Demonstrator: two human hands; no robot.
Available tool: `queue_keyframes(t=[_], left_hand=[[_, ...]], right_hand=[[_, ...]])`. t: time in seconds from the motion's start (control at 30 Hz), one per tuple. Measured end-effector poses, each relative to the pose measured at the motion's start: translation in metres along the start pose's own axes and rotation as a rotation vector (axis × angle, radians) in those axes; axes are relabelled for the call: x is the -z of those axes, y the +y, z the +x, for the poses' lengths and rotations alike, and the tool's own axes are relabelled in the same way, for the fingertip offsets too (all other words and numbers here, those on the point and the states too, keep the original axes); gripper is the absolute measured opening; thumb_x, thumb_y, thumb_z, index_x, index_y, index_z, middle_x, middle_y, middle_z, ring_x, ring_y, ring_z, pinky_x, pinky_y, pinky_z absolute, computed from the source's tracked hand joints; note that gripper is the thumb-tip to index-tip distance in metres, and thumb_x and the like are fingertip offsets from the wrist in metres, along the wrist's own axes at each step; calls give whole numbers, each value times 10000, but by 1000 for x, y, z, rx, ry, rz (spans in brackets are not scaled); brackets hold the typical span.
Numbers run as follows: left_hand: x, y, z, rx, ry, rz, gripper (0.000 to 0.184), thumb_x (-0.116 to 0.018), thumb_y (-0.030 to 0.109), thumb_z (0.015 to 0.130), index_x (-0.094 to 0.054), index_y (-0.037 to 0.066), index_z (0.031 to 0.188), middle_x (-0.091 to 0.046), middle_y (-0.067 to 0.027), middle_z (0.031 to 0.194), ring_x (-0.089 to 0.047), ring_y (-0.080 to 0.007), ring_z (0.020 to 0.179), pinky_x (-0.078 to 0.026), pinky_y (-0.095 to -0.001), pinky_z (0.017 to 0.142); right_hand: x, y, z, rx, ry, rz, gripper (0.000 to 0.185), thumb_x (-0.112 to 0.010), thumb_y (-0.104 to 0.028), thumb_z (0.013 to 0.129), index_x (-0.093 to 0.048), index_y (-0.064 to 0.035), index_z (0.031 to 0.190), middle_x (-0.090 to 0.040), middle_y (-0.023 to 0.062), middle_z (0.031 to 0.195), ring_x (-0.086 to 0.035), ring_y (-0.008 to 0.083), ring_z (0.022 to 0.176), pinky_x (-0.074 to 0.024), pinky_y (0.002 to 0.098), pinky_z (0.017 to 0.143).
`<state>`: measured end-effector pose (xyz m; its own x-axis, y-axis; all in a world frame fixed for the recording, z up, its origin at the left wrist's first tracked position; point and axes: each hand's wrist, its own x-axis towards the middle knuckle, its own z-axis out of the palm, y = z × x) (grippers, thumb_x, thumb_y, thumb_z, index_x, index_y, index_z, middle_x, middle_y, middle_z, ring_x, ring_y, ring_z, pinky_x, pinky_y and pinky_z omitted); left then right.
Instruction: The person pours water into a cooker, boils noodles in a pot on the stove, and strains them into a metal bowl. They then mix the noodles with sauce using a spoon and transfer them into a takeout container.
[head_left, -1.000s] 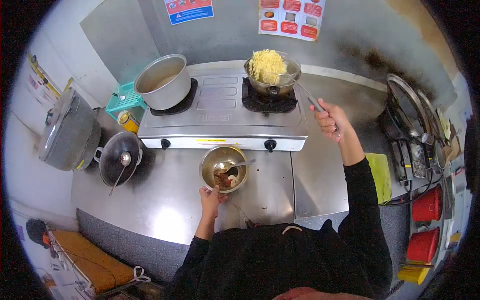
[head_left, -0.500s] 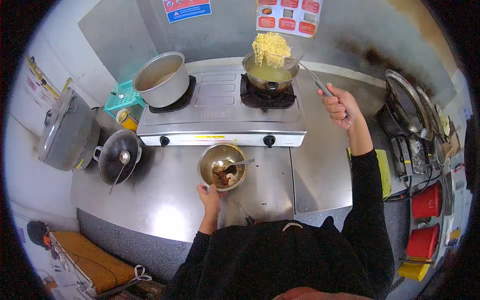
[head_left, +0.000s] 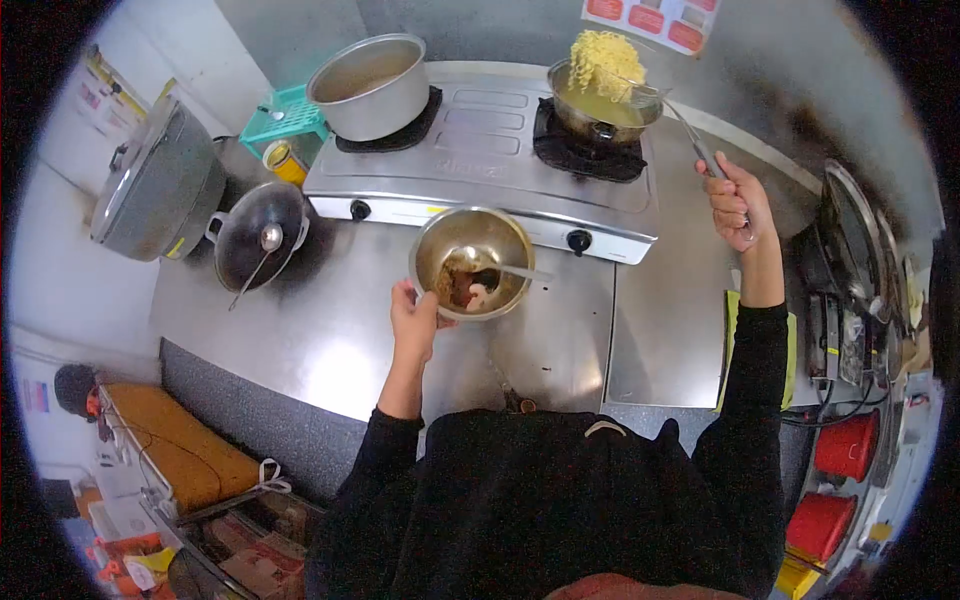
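My right hand (head_left: 738, 202) is closed around the grey handle of a wire strainer (head_left: 648, 92). A clump of yellow noodles (head_left: 606, 66) rests in it, over a pan (head_left: 603, 130) of pale yellowish liquid on the right burner. My left hand (head_left: 414, 312) grips the lower left rim of a metal bowl (head_left: 520, 240), thumb on the near edge. Inside the bowl lie dark brown, reddish and whitish seasonings, and a spoon (head_left: 515, 270) leans with its handle over the right rim. The bowl appears held up in front of the stove.
The two-burner gas stove (head_left: 480, 150) carries a large grey pot (head_left: 375, 100) on its left burner. A dark wok (head_left: 245, 255) with a ladle (head_left: 268, 240), a yellow can (head_left: 284, 160) and a green basket (head_left: 290, 115) stand left. Pans and lids (head_left: 850, 225) crowd the right side.
My left hand has raised the bowl toward the stove. The strainer with the noodles remains above the pan in my right hand. The whole view has shifted slightly.
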<state>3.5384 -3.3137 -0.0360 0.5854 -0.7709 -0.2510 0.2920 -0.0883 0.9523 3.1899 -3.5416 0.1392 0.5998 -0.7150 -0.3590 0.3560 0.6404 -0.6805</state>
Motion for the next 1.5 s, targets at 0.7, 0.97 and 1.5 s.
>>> queue_keyframes(t=[0.7,0.97,1.5], left_hand=[[-73,46,57,-67,-109,-9,231,-461,35,773,-340,6,967,-490,-114,855,-579,-175,584,-535,-284,460],[-92,49,67,-102,-134,-54,284,-458,37,768,-258,-23,960,-461,-180,870,-569,-212,527,-524,-291,429],[-109,52,78,-128,-163,-128,290,-453,12,762,-245,-25,961,-448,-200,888,-597,-260,605,-558,-325,484]], right_hand=[[1,-1,1,86,55,-76,288,-410,-318,886,-481,-43,938,-337,-77,517,-249,-10,310,-203,148,217],[-3,-7,-3,47,35,-86,290,-414,-323,884,-474,-43,927,-348,-77,524,-249,-7,311,-208,150,225],[-11,-16,-16,86,40,-77,301,-403,-312,890,-469,-23,941,-342,-68,525,-237,-6,303,-196,151,219]])
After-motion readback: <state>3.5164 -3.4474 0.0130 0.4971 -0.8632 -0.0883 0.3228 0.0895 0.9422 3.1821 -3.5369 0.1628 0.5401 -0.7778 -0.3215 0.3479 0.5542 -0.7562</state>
